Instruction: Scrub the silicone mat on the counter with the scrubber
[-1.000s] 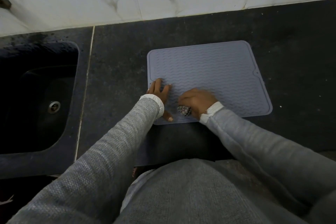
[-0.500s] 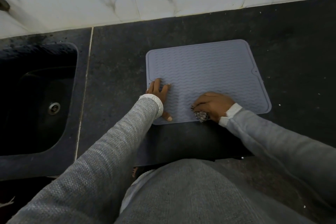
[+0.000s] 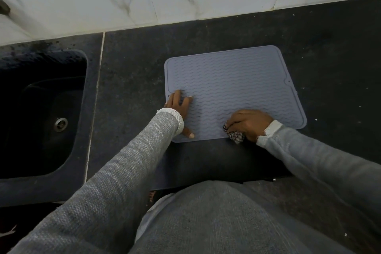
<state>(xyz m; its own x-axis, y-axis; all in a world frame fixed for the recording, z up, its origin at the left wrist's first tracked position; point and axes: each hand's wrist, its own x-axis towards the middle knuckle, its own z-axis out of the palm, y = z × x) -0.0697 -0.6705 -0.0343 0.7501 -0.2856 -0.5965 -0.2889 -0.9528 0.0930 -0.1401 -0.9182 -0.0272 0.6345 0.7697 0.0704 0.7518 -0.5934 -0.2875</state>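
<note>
Head view — right hand presses scrubber on mat.

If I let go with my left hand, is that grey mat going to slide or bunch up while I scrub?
Probably it would shift a little: the left hand is pressed flat on the silicone mat, seemingly to pin it. It looks thin and flexible, so the near edge by the scrubber might ripple. The counter looks smooth.

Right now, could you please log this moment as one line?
left hand: flat on mat | right hand: scrubber at near edge
</note>
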